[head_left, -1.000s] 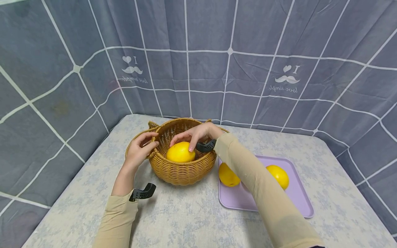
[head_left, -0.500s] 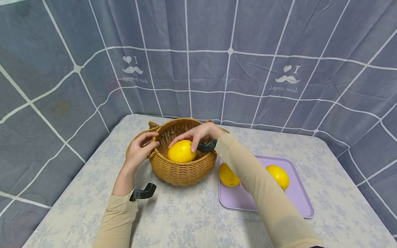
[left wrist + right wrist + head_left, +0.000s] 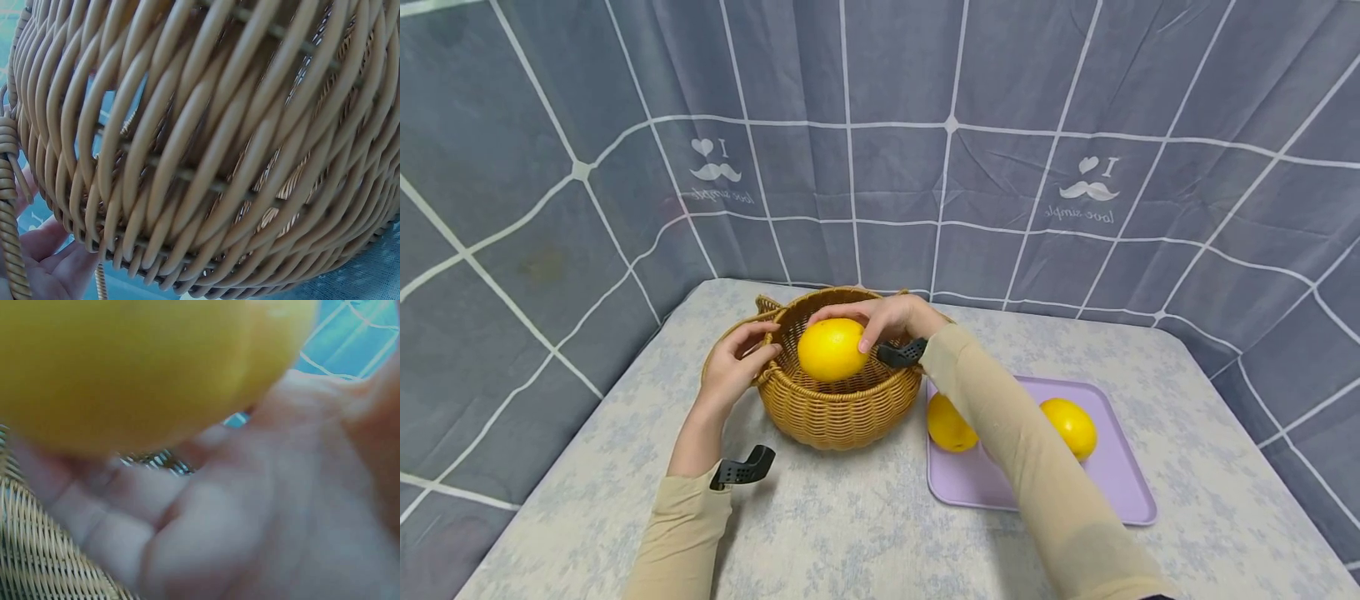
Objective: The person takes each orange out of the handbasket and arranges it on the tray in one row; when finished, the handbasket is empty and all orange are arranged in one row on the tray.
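Observation:
My right hand (image 3: pixel 887 321) holds a large, smooth yellow fruit (image 3: pixel 832 350), thumb on its right side and fingers behind it. The fruit is in the mouth of a brown wicker basket (image 3: pixel 842 417), above its front rim. In the right wrist view the fruit (image 3: pixel 144 369) lies against the fingers and palm, with woven wicker below. My left hand (image 3: pixel 733 367) grips the basket's left rim beside the handle, fingers and thumb curled on it. The left wrist view is filled by the basket's woven wall (image 3: pixel 206 144), with part of the left hand (image 3: pixel 53 259) at lower left.
Right of the basket lies a lilac tray (image 3: pixel 970 487) bearing a yellow fruit (image 3: pixel 950 425) at its left and another yellow fruit (image 3: pixel 1070 427) at its right. My right forearm crosses over it. A grey-blue checked curtain (image 3: pixel 895 167) hangs behind the pale patterned table (image 3: pixel 835 533).
The right hand has raised the yellow fruit from inside the basket to above its front rim, slightly leftward. The left hand stays on the rim; the basket has not visibly moved.

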The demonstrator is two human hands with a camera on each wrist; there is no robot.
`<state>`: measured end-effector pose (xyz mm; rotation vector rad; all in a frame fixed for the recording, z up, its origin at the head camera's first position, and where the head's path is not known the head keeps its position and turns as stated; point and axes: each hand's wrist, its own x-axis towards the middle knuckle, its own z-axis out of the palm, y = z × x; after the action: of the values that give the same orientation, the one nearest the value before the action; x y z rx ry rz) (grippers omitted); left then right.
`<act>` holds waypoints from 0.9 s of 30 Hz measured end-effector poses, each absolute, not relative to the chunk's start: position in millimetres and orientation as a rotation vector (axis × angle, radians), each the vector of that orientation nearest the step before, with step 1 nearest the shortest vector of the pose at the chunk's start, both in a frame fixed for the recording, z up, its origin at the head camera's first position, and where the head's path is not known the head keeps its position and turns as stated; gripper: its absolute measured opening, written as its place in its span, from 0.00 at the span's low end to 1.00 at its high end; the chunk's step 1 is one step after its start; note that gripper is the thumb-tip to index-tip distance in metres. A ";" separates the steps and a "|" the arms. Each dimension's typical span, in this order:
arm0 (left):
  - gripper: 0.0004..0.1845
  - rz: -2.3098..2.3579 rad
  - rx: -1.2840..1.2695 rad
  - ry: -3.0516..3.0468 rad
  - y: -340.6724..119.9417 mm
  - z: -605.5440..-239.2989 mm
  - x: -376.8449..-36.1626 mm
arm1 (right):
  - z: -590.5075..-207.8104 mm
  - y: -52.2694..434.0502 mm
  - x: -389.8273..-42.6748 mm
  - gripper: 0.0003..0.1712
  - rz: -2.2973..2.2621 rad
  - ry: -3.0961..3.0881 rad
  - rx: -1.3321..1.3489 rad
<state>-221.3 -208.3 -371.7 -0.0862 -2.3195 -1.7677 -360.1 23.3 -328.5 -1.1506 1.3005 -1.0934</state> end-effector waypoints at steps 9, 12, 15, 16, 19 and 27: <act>0.20 -1.772 -0.070 -2.326 -206.9 -371.6 -219.8 | -323.1 60.8 -353.2 0.59 -1.496 1.170 -1.042; 0.21 -1.776 -0.057 -2.342 -207.7 -370.8 -219.3 | -320.8 82.1 -350.3 0.53 -1.537 1.142 -1.084; 0.21 -1.777 -0.052 -2.350 -208.2 -370.3 -219.0 | -319.3 106.3 -345.5 0.50 -1.571 1.151 -1.135; 0.21 -1.779 -0.053 -2.348 -208.3 -370.4 -219.4 | -319.1 114.9 -343.8 0.49 -1.585 1.154 -1.153; 0.21 -1.784 -0.067 -2.340 -208.3 -370.8 -220.0 | -319.2 141.0 -336.3 0.45 -1.636 1.203 -1.194; 0.21 -1.799 -0.081 -2.340 -208.9 -371.5 -220.3 | -329.1 208.4 -305.8 0.37 -1.737 1.430 -1.144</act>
<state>-220.3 -208.9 -371.5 -0.0806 -2.3396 -1.7987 -305.8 208.4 -329.1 -1.1442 1.4302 -1.7372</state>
